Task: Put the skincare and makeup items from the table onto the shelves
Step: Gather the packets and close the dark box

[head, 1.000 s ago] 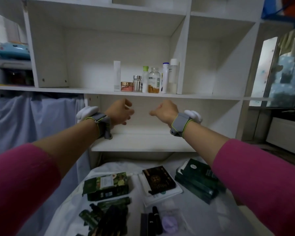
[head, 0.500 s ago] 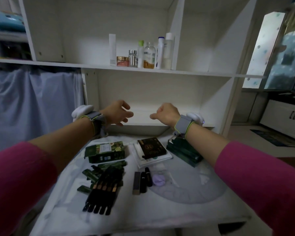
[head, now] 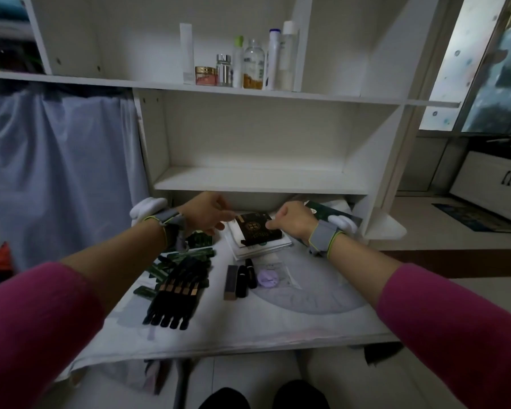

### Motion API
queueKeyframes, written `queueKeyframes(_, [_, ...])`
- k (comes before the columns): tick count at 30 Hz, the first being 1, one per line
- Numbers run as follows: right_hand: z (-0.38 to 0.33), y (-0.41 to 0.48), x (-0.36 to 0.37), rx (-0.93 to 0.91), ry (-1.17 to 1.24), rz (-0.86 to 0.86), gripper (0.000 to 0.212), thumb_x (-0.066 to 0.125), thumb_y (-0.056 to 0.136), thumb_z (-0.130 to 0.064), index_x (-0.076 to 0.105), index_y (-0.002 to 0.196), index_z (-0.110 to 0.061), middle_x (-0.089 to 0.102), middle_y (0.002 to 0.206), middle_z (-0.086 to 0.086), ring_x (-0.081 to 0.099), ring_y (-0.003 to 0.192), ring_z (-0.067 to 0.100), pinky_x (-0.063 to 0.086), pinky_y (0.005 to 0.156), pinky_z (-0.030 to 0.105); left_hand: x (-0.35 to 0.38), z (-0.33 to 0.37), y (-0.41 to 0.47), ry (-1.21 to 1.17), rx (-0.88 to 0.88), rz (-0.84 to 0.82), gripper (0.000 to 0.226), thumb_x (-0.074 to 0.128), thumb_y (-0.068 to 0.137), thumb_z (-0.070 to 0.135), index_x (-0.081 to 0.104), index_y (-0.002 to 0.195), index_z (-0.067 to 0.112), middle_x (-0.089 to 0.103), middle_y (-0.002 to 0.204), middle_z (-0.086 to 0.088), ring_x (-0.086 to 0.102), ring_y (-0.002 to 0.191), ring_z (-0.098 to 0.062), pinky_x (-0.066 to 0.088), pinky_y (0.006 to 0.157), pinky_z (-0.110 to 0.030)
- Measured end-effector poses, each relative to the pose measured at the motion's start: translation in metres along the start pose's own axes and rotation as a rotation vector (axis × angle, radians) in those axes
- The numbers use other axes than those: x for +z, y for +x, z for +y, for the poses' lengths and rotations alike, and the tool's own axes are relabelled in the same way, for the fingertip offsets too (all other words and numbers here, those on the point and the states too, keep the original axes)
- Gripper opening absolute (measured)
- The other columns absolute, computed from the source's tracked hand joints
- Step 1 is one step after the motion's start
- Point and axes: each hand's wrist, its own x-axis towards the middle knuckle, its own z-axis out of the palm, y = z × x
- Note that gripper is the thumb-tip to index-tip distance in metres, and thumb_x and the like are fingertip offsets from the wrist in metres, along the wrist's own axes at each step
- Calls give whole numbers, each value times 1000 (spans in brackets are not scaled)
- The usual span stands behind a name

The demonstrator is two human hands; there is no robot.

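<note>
The dark box (head: 255, 230) lies between the two hands, at the far side of the table (head: 307, 314), on top of a stack of flat white packets (head: 260, 249). The left hand (head: 207, 214) is just to the box's left. Its fingers are loosely apart and reach toward the near-left corner, and it holds nothing that I can see. The right hand (head: 292, 219) is just to the box's right. Its fingers are curled, with the tips at the box's right edge, but I cannot tell whether they already pinch it or only touch it.

The box's long axis runs away from the person toward the shelves, and its far end leans a little to the left. This puts one hand at each long side. The right hand looks slightly closer to contact, so a grasp from that side, or a two-handed lift, seems the likely next move.

The bare lower shelf (head: 260, 180) is directly beyond and above both hands. The box would therefore go up and forward, and it must clear the shelf's front edge.

Behind the right wrist is a green box (head: 325, 209). Nearer the person, below the left hand, lie black pencils (head: 177, 290) and green sachets (head: 186, 256). Dark tubes (head: 242, 278) and a purple puff (head: 267, 278) lie below the box. Bottles (head: 252, 69) already stand on the upper shelf.
</note>
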Motion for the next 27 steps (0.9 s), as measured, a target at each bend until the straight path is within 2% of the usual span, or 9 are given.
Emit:
queueKeyframes(5, [14, 1, 13, 41, -13, -35, 52, 73, 82, -29, 38, 48, -11, 41, 52, 3, 40, 53, 17, 37, 64, 27, 18, -16, 8, -30, -40, -25, 24, 62, 92, 16, 54, 112, 6, 62, 102, -17, 63, 77, -21, 56, 69, -34])
queueKeyframes(9, [22, 9, 22, 44, -19, -55, 47, 73, 82, -29, 41, 52, -12, 49, 65, 7, 49, 71, 23, 41, 69, 31, 31, -28, 18, -51, -82, -48, 22, 62, 91, 15, 54, 110, 7, 63, 101, -16, 63, 80, -23, 56, 70, -37])
queueKeyframes(13, [29, 19, 32, 44, -22, -82, 48, 71, 83, -27, 39, 51, -11, 40, 55, 5, 43, 60, 21, 35, 63, 30, 40, -37, 31, -52, -114, -74, 29, 62, 92, 17, 54, 117, 5, 64, 109, -18, 65, 90, -25, 57, 75, -38])
queueKeyframes(15, [33, 25, 37, 60, -2, -79, 38, 71, 83, -28, 57, 68, 4, 57, 70, 17, 56, 71, 28, 43, 68, 32, 44, -42, 40, -52, -122, -73, 29, 62, 92, 18, 54, 117, 5, 65, 109, -18, 64, 88, -24, 56, 68, -33])
queueKeyframes(16, [35, 28, 38, 61, -1, -77, 39, 71, 83, -28, 64, 88, 10, 65, 91, 24, 61, 88, 33, 48, 78, 36, 46, -44, 45, -52, -128, -69, 29, 62, 92, 18, 54, 117, 5, 65, 110, -19, 63, 87, -24, 55, 66, -32])
queueKeyframes(17, [37, 33, 40, 51, -3, -73, 45, 71, 83, -28, 64, 104, 11, 65, 109, 24, 61, 102, 34, 48, 88, 38, 48, -47, 52, -49, -136, -65, 29, 62, 92, 18, 54, 117, 6, 65, 110, -20, 63, 86, -24, 55, 64, -32])
queueKeyframes(19, [40, 36, 42, 33, -15, -69, 49, 71, 84, -30, 61, 118, 2, 60, 126, 15, 56, 115, 29, 45, 96, 34, 52, -50, 57, -48, -144, -49, 29, 60, 92, 17, 53, 118, 5, 65, 109, -21, 61, 85, -25, 55, 61, -31])
queueKeyframes(22, [46, 52, 47, 34, -7, -85, 54, 71, 84, -33, 56, 128, -7, 54, 135, 9, 52, 122, 25, 42, 97, 28, 60, -56, 73, -60, -166, -23, 32, 58, 92, 14, 52, 121, 3, 62, 108, -19, 60, 85, -25, 55, 62, -32])
queueKeyframes(27, [48, 66, 53, 52, 3, -97, 59, 71, 85, -31, 51, 134, -6, 52, 136, 10, 52, 122, 25, 41, 95, 26, 68, -61, 94, -121, -211, 6, 35, 58, 92, 11, 48, 124, 1, 62, 108, -26, 60, 85, -30, 57, 74, -44])
